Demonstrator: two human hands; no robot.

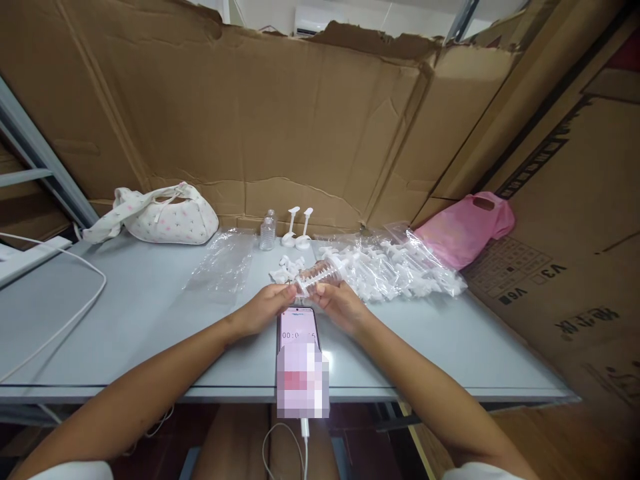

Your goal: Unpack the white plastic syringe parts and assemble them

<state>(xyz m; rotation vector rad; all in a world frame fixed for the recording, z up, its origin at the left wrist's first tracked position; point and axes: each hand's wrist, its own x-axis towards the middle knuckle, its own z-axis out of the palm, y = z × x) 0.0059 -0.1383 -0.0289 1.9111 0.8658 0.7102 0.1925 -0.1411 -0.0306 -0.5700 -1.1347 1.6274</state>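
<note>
A pale grey table (125, 313) carries everything. At its far left lies a white fabric bag (165, 215) with pink dots; a white cable (65, 320) curves across the left side. An empty clear plastic sleeve (223, 263) lies near the middle, beside a small water bottle (268, 231) and two upright white stands (297, 228). Bagged white parts (395, 270) spread rightward, touching a pink bag (465, 227). A phone (299, 330) lies at the near edge.

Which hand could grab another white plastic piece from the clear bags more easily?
Probably the right hand. It lies next to the heap of clear plastic bags of white parts, while the left hand is farther away, beside the flat empty clear bag.
</note>
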